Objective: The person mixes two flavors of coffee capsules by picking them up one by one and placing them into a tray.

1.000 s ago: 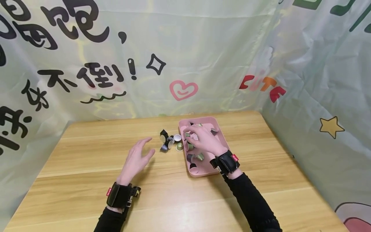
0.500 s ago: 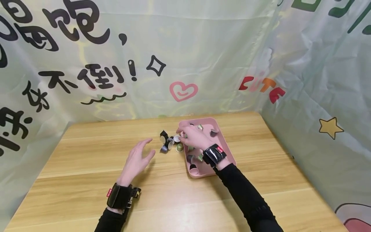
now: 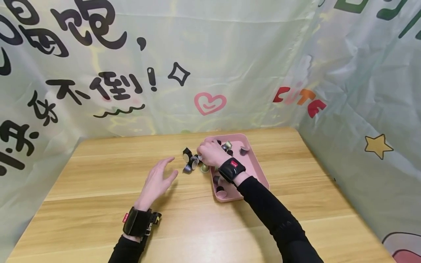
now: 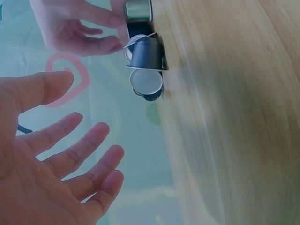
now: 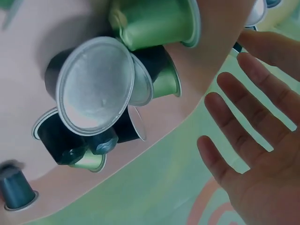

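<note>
Over the left rim of a pink tray (image 3: 256, 171), my right hand (image 3: 213, 153) reaches down to a small pile of coffee capsules (image 3: 194, 163) on the wooden table. In the left wrist view, the right hand's thumb and finger stand apart, one fingertip at the rim of a dark capsule (image 4: 147, 54); whether it touches cannot be made out. A pale-lidded capsule (image 4: 146, 81) lies beside that one. My left hand (image 3: 157, 181) hovers left of the pile, fingers spread, holding nothing.
Inside the tray lie green capsules (image 5: 154, 21), a silver-lidded capsule (image 5: 96, 86) and several dark ones, some heaped together. A grey capsule (image 3: 243, 150) lies at the tray's right side. A printed cloth (image 3: 210, 65) hangs behind the table (image 3: 98, 204).
My right hand has moved left from above the tray to the capsule pile, its fingers now lower. More capsules at the tray's back show. The left hand stays nearly still.
</note>
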A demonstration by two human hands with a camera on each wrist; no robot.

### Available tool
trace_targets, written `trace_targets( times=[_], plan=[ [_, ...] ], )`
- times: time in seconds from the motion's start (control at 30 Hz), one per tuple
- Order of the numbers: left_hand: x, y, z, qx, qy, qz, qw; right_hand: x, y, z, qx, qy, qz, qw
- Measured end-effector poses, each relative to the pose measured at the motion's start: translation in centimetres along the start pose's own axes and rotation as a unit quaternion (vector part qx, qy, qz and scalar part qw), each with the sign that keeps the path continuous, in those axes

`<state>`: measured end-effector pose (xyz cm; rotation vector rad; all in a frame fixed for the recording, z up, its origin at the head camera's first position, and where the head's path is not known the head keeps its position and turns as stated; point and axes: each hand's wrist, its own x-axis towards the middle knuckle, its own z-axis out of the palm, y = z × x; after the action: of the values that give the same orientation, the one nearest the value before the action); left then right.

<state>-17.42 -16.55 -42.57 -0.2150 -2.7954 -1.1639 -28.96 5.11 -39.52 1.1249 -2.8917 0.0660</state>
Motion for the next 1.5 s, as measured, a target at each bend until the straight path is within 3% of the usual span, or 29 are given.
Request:
trace_targets(
  times=[0.47, 0.7, 0.8, 1.0, 1.27, 1.4, 1.5],
  plan=[
    [0.0, -0.1, 0.1, 0.003, 0.01, 0.009, 0.9999, 0.9, -0.2, 0.8, -0.027, -0.055, -0.008, 0.998],
    [0.0, -0.1, 0.0, 0.004, 0.009, 0.007, 0.9999, 1.1, -0.2, 0.7, 0.004, -0.058, -0.009, 0.998],
    [0.0, 0.0, 0.0, 0.002, 0.008, 0.005, 1.0, 1.0, 0.0, 0.6, 0.041, -0.044, -0.013, 0.998],
    [0.0, 0.0, -0.1, 0.0, 0.005, 0.005, 1.0, 0.4, 1.2, 0.3, 0.128, 0.032, -0.034, 0.991],
    [-0.1, 0.0, -0.1, -0.001, 0.0, 0.003, 1.0, -0.7, 3.6, -0.1, 0.267, 0.069, 0.052, 0.96],
    [-0.1, 0.0, -0.2, -0.007, -0.003, 0.006, 1.0, -1.6, 5.2, -0.7, 0.288, 0.066, 0.089, 0.951],
    [-0.1, 0.1, -0.2, -0.01, -0.009, 0.002, 0.9999, -2.2, 6.6, -0.9, 0.268, 0.061, 0.116, 0.954]
  ],
)
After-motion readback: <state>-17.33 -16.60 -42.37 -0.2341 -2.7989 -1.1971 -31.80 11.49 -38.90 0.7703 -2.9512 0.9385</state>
